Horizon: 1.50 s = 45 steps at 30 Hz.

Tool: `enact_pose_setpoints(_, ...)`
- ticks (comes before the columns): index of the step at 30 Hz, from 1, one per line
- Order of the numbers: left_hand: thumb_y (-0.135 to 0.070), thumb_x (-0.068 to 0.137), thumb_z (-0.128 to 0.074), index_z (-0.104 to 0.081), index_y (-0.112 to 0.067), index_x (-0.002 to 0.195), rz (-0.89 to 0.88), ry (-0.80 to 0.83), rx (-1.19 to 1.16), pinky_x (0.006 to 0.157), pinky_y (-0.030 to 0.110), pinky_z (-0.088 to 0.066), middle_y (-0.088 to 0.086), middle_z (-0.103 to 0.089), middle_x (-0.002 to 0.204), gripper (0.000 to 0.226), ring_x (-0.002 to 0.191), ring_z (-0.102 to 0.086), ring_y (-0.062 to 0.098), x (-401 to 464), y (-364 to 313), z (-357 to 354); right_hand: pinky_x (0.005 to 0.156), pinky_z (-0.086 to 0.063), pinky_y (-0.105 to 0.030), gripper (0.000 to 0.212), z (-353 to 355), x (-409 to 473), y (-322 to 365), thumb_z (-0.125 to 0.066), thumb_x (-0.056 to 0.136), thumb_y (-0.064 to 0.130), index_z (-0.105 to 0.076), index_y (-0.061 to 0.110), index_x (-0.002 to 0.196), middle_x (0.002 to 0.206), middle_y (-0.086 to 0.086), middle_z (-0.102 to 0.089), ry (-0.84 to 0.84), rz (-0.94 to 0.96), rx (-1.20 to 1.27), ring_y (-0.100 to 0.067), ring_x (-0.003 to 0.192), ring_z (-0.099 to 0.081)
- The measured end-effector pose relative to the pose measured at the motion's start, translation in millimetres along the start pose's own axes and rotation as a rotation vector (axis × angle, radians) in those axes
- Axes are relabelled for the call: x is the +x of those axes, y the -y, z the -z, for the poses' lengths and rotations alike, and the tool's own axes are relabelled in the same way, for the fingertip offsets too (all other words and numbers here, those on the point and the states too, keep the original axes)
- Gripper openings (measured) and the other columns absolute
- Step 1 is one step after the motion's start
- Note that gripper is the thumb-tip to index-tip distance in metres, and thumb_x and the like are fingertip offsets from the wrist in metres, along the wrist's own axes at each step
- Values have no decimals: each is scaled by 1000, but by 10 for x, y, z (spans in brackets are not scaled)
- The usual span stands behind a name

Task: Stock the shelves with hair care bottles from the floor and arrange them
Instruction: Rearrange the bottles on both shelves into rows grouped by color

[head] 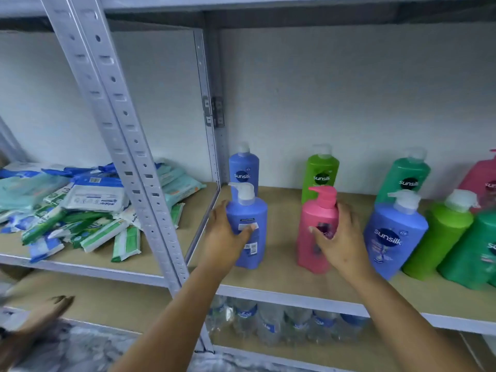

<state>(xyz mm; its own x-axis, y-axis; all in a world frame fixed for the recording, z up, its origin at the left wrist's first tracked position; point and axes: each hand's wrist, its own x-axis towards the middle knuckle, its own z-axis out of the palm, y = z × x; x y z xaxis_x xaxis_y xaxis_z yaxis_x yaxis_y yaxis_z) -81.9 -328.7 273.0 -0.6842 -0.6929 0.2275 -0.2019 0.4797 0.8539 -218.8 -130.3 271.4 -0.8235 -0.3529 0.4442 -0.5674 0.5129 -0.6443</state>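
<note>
Both forearms reach in from below. Left hand (228,232) grips a blue pump bottle (248,232) at the shelf's left end, fingers (251,229) curled round its front label. Right hand (339,237) grips a pink pump bottle (315,229), fingers on its front, thumb side behind. Both bottles stand upright on the brown shelf board (281,264), apart from each other. Just right of the pink one: a second blue bottle (394,237), a lime green bottle (440,237) and a darker green bottle (472,253) at the frame edge, packed close. Back row by the wall: blue (243,170), lime green (320,174), teal green (406,175), pink (480,178) partly cut off. A grey slotted upright (126,146) crosses the foreground left of the left hand. Beyond it, next bay holds a loose heap of wipe packets (88,208). Lower shelf holds clear water bottles (268,323). Pale grey wall (349,89) behind. Blurred brown shape at lower left, cannot tell what.
</note>
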Motion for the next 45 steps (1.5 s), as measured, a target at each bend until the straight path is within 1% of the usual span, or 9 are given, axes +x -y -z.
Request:
enact_pose_setpoints(4,-29,80,-75,-33,-51,124,7,65,-259,92,42,-52,-20,-59,117,65,104,-63,6,-12,149,-90,97,-42,-35,80,-124,-48,-132,-80,72,19,-39,17,141,127,-10,-53,-50,-51,159,-25,116,-50)
enact_pose_setpoints(12,-17,81,-75,-39,-31,120,-20,23,-401,66,9,-50,-16,-62,104,55,83,-62,-10,-61,326,-321,104,-43,-46,97,-293,-99,-458,-83,68,24,-23,37,143,136,2,-48,-47,-90,401,-19,120,-53)
enact_pose_setpoints(16,-15,79,-77,-44,-18,119,-3,-2,-418,62,9,-49,-9,-63,105,52,86,-61,-5,-120,412,-431,99,-47,-43,95,-346,-174,-544,-84,69,18,-25,31,143,123,6,-56,-12,-119,529,-18,111,-59)
enact_pose_setpoints(22,-16,74,-81,-50,-18,119,20,3,-420,80,33,-57,-3,-69,107,56,93,-68,10,-78,457,-425,81,-47,-27,67,-301,-225,-505,-82,71,15,-45,20,126,106,5,-61,61,-161,497,-16,96,-61)
enact_pose_setpoints(26,-15,76,-79,-53,-27,111,-15,8,-449,75,25,-55,-7,-70,102,44,90,-69,7,-60,491,-430,63,-42,-15,45,-287,-171,-507,-83,69,12,-52,29,98,92,14,-63,85,-151,511,-4,83,-60)
enact_pose_setpoints(34,-15,79,-76,-51,-21,118,-94,148,-466,86,37,-56,-3,-69,108,47,95,-68,11,94,610,-321,84,-53,-36,64,-386,-131,-635,-86,65,19,-51,22,119,105,5,-67,124,-161,572,-14,97,-65)
enact_pose_setpoints(37,-14,78,-77,-47,-31,117,-104,93,-484,78,22,-56,-13,-66,109,52,96,-66,2,57,655,-387,87,-53,-39,64,-445,-121,-669,-86,65,20,-52,23,119,105,5,-68,118,-154,580,-15,97,-65)
enact_pose_setpoints(42,-20,72,-83,-36,-26,126,-121,-61,-387,84,17,-47,-11,-54,120,72,107,-57,5,-97,771,-618,79,-50,-28,71,-536,-243,-666,-83,67,25,-47,20,127,108,6,-65,73,-153,621,-10,97,-63)
enact_pose_setpoints(45,-27,72,-82,-34,-26,129,-64,-107,-355,90,30,-50,-9,-55,123,74,109,-58,10,-106,834,-719,68,-47,-16,69,-611,-331,-665,-82,68,22,-46,16,127,105,7,-65,67,-144,627,-3,92,-62)
